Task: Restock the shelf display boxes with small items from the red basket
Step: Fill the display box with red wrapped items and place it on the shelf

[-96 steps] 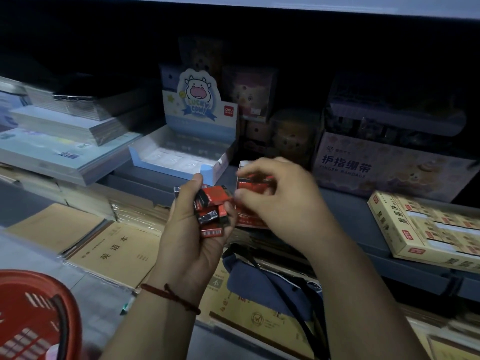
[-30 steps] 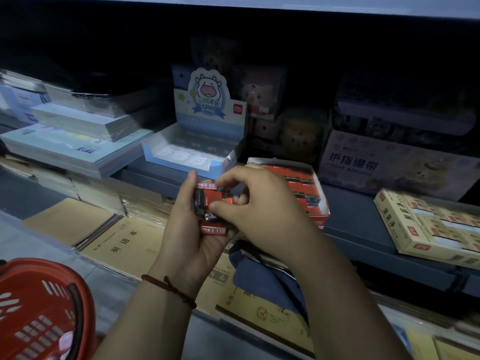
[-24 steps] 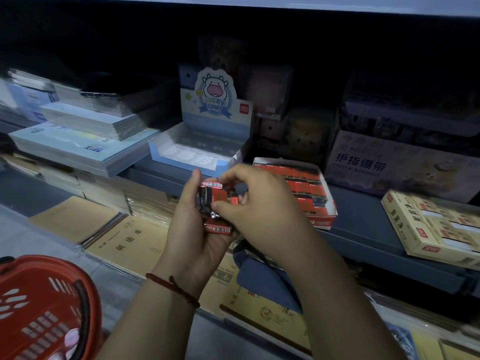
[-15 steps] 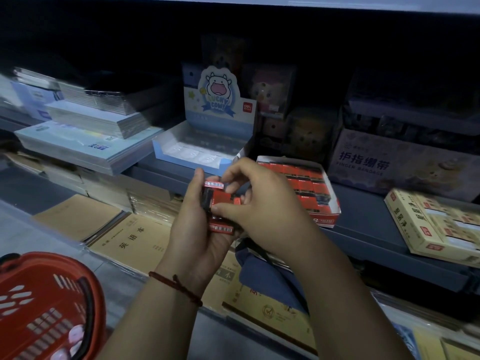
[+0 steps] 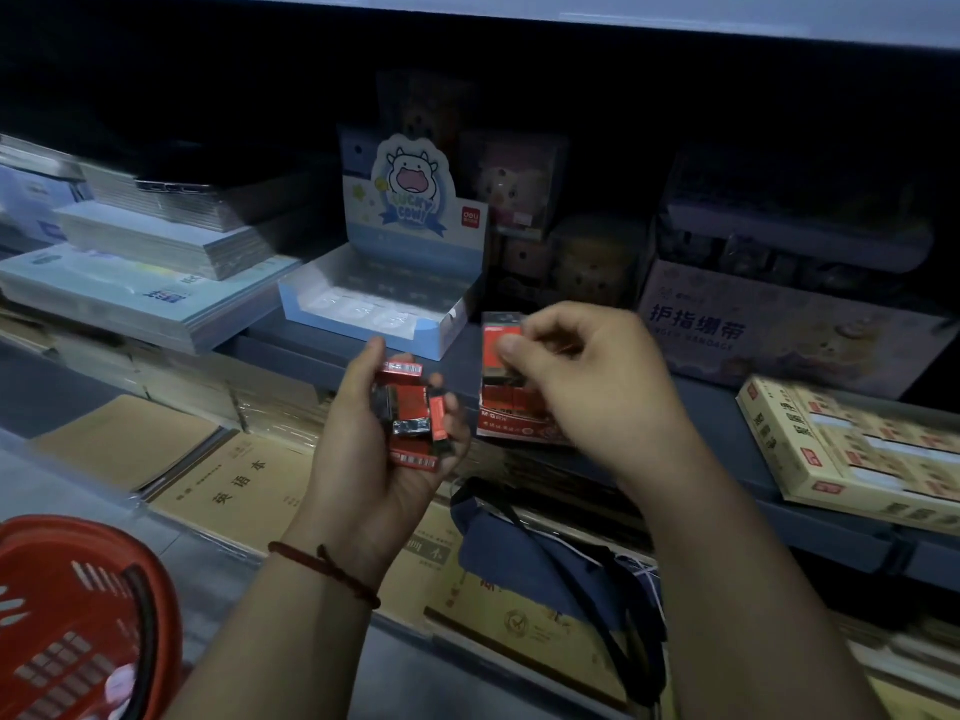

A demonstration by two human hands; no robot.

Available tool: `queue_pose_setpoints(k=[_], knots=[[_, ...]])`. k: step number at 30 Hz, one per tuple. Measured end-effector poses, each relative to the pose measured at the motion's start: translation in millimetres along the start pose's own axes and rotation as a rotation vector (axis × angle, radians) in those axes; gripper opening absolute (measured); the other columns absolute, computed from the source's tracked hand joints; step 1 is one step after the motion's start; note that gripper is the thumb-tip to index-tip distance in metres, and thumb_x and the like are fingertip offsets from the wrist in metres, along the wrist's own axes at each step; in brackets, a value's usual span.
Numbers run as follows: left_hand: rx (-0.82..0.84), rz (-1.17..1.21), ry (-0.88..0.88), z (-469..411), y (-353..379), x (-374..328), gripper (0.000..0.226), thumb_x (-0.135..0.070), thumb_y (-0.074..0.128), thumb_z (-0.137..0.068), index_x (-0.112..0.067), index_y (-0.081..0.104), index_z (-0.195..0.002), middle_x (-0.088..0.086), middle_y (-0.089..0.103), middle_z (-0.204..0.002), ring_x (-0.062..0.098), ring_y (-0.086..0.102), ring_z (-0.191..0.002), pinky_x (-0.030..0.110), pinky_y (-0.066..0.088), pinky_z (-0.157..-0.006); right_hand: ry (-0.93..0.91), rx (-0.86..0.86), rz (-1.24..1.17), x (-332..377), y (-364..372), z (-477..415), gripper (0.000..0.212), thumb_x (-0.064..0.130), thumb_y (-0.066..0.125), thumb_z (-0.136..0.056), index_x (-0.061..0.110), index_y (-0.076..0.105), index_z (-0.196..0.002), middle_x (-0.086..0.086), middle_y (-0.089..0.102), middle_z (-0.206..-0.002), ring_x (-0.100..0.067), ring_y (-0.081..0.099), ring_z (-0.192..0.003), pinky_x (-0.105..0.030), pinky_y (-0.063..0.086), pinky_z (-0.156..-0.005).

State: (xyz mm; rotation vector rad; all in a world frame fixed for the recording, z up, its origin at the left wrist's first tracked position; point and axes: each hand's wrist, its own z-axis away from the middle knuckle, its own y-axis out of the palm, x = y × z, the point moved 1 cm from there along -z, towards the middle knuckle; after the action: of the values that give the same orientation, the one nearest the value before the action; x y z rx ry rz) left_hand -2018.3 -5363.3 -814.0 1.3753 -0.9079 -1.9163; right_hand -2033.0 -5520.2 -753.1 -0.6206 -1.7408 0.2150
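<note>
Grey shelf (image 5: 719, 407), left to right: stacked notebooks (image 5: 130, 288), blue cow display box (image 5: 379, 304), red display box (image 5: 511, 426) (mostly hidden, front edge), finger-bandage carton (image 5: 779, 335), yellow box (image 5: 852, 449) far right.

Red and black colour the small wrapped packets (image 5: 410, 407), red the slotted plastic basket (image 5: 104, 543), pale blue with a white cartoon cow the cardboard display box (image 5: 332, 317), tan with dark characters the paper notebooks (image 5: 244, 480), and navy the fabric bag (image 5: 519, 553).

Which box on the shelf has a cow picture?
The light blue box, left of the red box. Its tall back flap shows a cartoon cow; the yellow box and purple box don't.
</note>
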Motion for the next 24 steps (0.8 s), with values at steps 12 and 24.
queue_pose_setpoints(k=[12, 24], knots=[[0.041, -0.055, -0.080, 2, 9, 9, 0.028, -0.041, 0.063, -0.095, -0.015, 0.065, -0.084, 0.005, 0.061, -0.084, 0.015, 0.054, -0.069, 0.022, 0.045, -0.054, 0.244, -0.068, 0.376, -30, -69, -7, 0.017, 0.019, 0.080, -0.085, 0.016, 0.066, -0.077, 0.001, 0.067, -0.077, -0.014, 0.062, -0.070, -0.023, 0.039, -0.055], [0.060, -0.077, -0.065, 2, 6, 10, 0.022, -0.041, 0.062, -0.095, -0.019, 0.060, -0.092, 0.004, 0.061, -0.085, 0.014, 0.057, -0.067, 0.023, 0.047, -0.055, 0.270, -0.104, 0.269, -42, -68, -10, 0.016, 0.017, 0.086, -0.078, 0.021, 0.071, -0.078, 0.000, 0.072, -0.085, -0.020, 0.069, -0.082, -0.034, 0.055, -0.075]])
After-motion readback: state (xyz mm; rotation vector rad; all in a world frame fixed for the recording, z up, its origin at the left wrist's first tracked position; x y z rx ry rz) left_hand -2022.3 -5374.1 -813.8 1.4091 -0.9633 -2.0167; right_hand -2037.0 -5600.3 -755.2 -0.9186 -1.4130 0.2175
